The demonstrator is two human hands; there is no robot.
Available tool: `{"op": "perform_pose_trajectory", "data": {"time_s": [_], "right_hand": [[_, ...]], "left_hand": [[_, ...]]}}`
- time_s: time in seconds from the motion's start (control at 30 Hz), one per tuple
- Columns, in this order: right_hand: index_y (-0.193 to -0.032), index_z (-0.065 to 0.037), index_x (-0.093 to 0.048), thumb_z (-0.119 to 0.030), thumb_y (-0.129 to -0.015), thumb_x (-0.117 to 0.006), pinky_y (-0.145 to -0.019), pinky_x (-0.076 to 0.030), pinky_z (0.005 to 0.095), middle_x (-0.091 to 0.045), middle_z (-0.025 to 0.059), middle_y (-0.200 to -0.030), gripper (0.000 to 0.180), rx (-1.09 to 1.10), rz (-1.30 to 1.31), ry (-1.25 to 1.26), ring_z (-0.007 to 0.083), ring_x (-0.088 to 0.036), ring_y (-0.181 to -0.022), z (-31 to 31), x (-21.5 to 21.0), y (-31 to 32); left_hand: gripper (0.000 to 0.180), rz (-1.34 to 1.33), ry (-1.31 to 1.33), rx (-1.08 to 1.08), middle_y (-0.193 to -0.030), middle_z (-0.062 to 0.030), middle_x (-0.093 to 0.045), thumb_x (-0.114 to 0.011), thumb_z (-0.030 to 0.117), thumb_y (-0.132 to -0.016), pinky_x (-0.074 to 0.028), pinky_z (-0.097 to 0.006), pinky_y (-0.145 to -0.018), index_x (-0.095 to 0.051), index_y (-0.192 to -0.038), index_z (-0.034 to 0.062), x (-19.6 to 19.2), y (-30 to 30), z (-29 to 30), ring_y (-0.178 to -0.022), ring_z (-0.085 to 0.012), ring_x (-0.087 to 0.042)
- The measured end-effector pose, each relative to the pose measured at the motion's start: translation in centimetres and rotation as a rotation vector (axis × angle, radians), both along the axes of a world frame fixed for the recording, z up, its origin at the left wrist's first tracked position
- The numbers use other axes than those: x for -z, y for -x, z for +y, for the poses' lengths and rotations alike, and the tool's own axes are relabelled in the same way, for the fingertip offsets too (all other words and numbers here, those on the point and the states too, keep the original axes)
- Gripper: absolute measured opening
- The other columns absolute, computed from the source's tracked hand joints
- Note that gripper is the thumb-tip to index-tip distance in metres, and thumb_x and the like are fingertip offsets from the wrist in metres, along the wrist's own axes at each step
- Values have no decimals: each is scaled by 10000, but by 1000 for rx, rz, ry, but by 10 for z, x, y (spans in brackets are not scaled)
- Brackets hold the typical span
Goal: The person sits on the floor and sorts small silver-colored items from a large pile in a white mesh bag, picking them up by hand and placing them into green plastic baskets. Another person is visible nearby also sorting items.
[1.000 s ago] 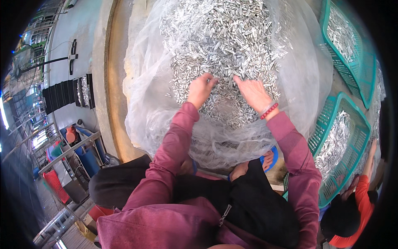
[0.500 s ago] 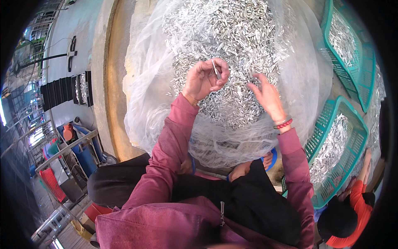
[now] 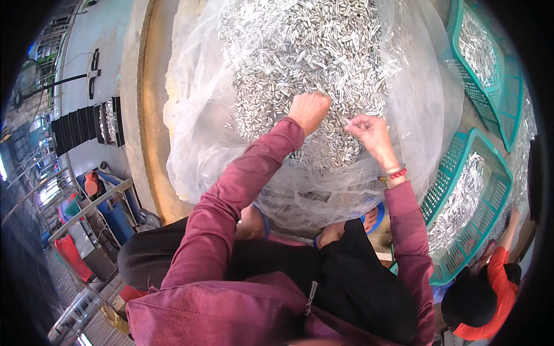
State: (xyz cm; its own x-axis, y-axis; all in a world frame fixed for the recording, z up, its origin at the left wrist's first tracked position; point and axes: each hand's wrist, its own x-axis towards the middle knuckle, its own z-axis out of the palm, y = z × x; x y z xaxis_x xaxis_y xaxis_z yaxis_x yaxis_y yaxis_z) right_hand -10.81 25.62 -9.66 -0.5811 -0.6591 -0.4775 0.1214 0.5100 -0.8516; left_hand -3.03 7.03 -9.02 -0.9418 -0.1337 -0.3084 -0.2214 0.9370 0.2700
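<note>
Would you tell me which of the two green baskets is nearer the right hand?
The lower green basket, beside the right hand and wrist; the other basket sits farther up, toward the top right corner.

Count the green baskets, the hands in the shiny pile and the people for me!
Green baskets: 2
Hands, left hand and right hand, on the pile of small silver pieces: 2
People, the worker and a person in orange: 2
Total: 6

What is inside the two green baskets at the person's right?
Both green mesh baskets, the near one and the far one, hold heaps of small silvery metal pieces like those in the big pile. Their bottoms are covered by the pieces, so anything beneath cannot be seen.
</note>
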Motion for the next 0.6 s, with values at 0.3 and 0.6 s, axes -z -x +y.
{"op": "perform_pose_trajectory", "data": {"time_s": [0.3, 0.6], "right_hand": [[-799, -54, -660, -162, -855, -685, -418, -251, 193, -402, -102, -571, 124, 294, -622, 200, 3, -309, -462, 16, -33, 16], [-820, -57, -550, -237, -944, -558, -477, -269, 191, -364, -64, -622, 219, 225, -478, 421, 34, -321, -534, 11, -48, 23]], "left_hand": [[242, 78, -532, -250, -670, -119, -646, -675, 322, -820, -469, -338, -595, -725, -910, 103, -42, 3, -34, -598, -205, -596], [219, 143, -1778, -710, -732, -15, -489, -553, 231, -863, -328, -180, -434, -576, -944, 28, -57, -12, -52, -600, -94, -433]]}}
